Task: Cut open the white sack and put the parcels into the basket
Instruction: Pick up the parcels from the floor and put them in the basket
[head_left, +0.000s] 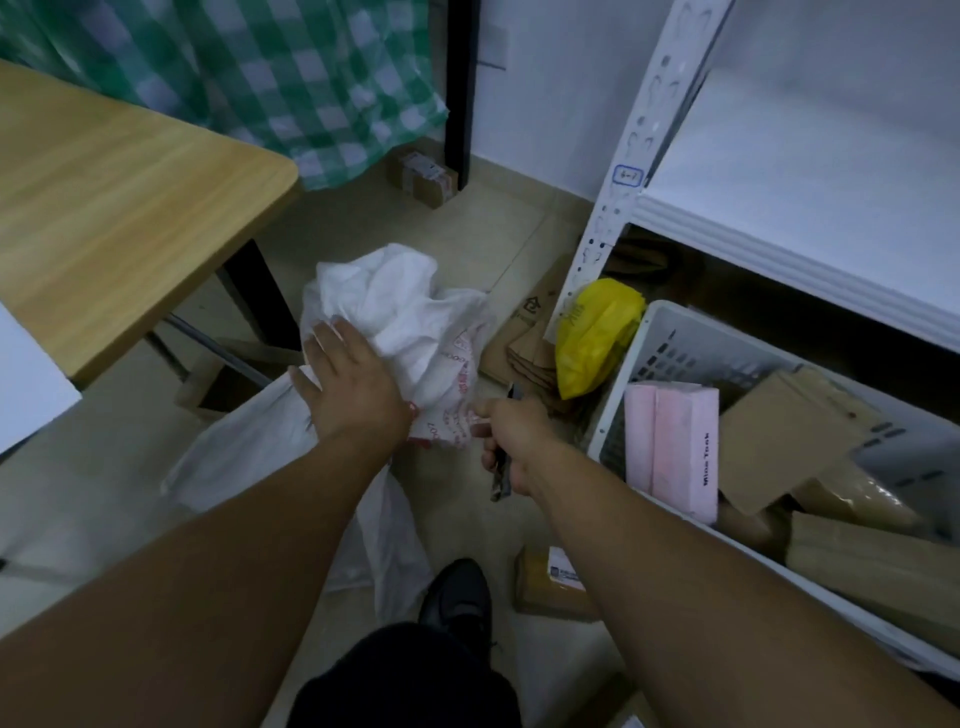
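Observation:
The white sack (400, 312) lies crumpled on the floor at the middle, with red print on its right side. My left hand (353, 384) rests flat on the sack with fingers spread. My right hand (511, 434) grips a dark cutter (501, 480), and its thumb and forefinger touch the sack's printed edge. The grey basket (691, 343) stands at the right and holds a pink parcel (672, 447) and several brown parcels (779, 436). A yellow parcel (597, 332) leans against the basket's left end. A brown parcel (550, 584) lies on the floor under my right forearm.
A wooden table (119, 208) stands at the left with a green checked cloth (291, 78) behind it. A white metal shelf (779, 171) rises over the basket. Flattened cardboard (530, 353) lies by the shelf post. A small box (423, 179) sits by the far wall. My black shoe (460, 597) is below.

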